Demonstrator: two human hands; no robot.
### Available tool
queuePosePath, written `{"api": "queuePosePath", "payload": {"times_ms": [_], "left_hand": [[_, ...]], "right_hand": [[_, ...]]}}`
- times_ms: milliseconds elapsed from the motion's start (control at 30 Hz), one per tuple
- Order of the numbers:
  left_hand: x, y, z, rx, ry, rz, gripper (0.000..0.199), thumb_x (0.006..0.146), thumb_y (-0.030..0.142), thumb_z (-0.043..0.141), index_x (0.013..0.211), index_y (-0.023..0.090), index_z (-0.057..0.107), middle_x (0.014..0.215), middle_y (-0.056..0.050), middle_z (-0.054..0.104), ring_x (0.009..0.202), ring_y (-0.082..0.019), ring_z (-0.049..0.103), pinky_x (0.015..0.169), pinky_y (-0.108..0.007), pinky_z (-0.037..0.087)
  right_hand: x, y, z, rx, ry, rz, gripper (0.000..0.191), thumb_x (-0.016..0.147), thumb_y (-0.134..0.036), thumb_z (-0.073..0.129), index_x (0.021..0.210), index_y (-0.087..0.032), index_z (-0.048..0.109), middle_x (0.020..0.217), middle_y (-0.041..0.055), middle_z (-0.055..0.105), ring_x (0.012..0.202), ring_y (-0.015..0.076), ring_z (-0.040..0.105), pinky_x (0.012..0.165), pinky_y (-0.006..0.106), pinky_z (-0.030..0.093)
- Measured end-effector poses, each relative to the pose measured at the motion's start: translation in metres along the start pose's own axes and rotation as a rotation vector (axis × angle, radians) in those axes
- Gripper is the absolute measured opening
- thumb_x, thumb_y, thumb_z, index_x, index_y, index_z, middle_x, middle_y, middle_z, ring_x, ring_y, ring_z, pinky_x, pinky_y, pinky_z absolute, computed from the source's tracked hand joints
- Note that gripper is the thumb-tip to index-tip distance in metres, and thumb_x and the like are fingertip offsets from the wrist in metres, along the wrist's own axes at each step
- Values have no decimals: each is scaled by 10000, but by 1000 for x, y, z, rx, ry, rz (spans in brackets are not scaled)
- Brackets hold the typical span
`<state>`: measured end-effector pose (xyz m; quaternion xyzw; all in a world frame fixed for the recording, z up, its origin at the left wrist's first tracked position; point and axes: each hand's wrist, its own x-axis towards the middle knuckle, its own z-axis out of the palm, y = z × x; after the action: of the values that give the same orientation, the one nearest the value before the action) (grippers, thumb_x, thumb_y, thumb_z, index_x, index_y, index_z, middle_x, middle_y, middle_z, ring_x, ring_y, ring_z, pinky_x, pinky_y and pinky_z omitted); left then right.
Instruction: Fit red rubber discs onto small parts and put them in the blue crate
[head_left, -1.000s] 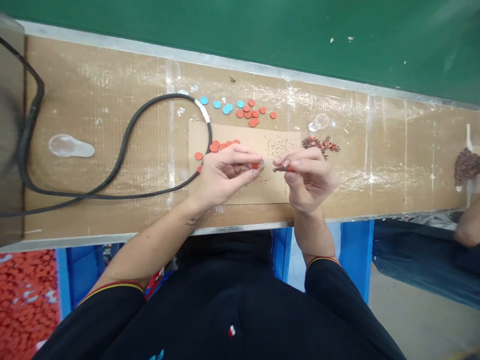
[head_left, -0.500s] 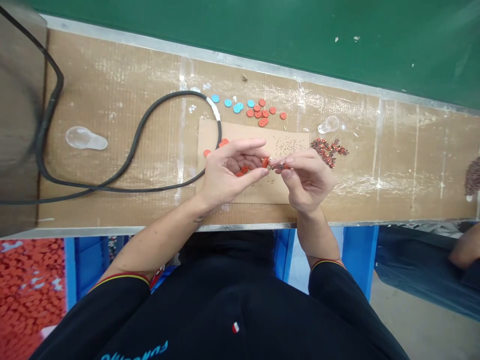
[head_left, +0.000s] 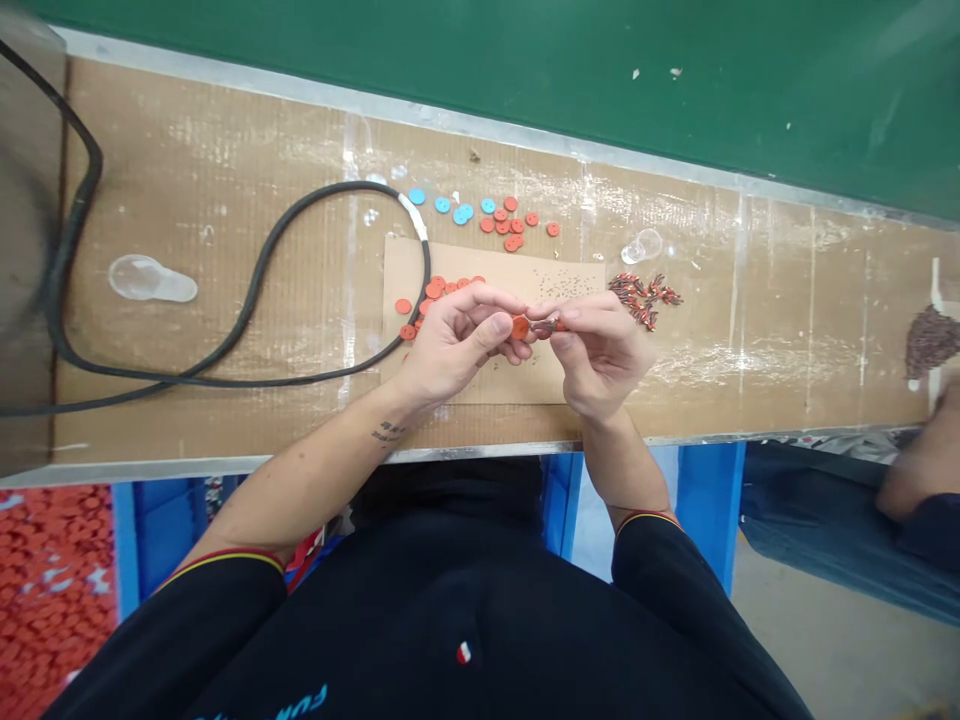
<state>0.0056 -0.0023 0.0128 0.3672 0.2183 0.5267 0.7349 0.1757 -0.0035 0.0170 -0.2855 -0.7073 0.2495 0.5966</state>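
Note:
Between the thumb and fingers of my left hand (head_left: 454,345) is an orange-red round disc (head_left: 520,327), turned with its flat face up. My right hand (head_left: 609,352) is closed in a pinch just right of it, on a small thin piece (head_left: 546,327) with dark and red parts. The tip of that piece meets the disc's right edge, but its exact kind is too small to make out. Below both hands lies a cardboard sheet (head_left: 480,258). More orange-red discs (head_left: 435,287) are spread on its left part, partly behind my left hand.
Blue discs (head_left: 463,214) and red discs (head_left: 503,226) lie behind the sheet. Small red-and-dark pieces (head_left: 636,292) are heaped at its right. A black cable (head_left: 266,250) loops across the left. Clear plastic scoops (head_left: 152,278) lie nearby. Another person's arm (head_left: 911,475) is at far right.
My left hand has turned and its thumb now presses on the disc, which shows its flat face instead of its edge. Loose discs once cupped in that palm no longer show there.

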Motion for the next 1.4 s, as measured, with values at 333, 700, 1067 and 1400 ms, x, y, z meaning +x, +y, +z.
{"api": "queuePosePath", "payload": {"times_ms": [333, 700, 1067, 1400], "left_hand": [[0, 0, 3, -3, 47, -13, 473, 836, 551, 878, 775, 159, 621, 700, 16, 722, 584, -77, 705, 572, -157, 595], [0, 0, 4, -37, 69, -27, 458, 809, 544, 900, 769, 159, 656, 695, 24, 718, 594, -71, 703, 579, -157, 597], [-2, -1, 7, -59, 100, -25, 435, 811, 527, 902, 766, 163, 668, 693, 28, 716, 609, -77, 711, 613, -172, 621], [-2, -1, 8, -28, 133, -15, 477, 772, 563, 919, 748, 170, 649, 679, 22, 716, 602, -99, 704, 615, -208, 627]], "right_hand": [[-4, -1, 0, -62, -18, -24, 270, 993, -149, 674, 1216, -296, 709, 1042, -16, 777, 985, 158, 823, 836, 330, 725], [2, -4, 1, -193, -24, -77, 210, 998, -161, 667, 1164, -283, 705, 986, -26, 783, 940, 143, 826, 773, 285, 721], [5, -5, 0, -349, -24, -208, 152, 995, -179, 689, 1119, -267, 695, 928, -23, 795, 880, 154, 840, 689, 290, 725], [7, -8, -1, -325, -18, -261, 293, 938, -101, 731, 1184, -259, 716, 888, -33, 790, 909, 168, 847, 716, 279, 740]]}}
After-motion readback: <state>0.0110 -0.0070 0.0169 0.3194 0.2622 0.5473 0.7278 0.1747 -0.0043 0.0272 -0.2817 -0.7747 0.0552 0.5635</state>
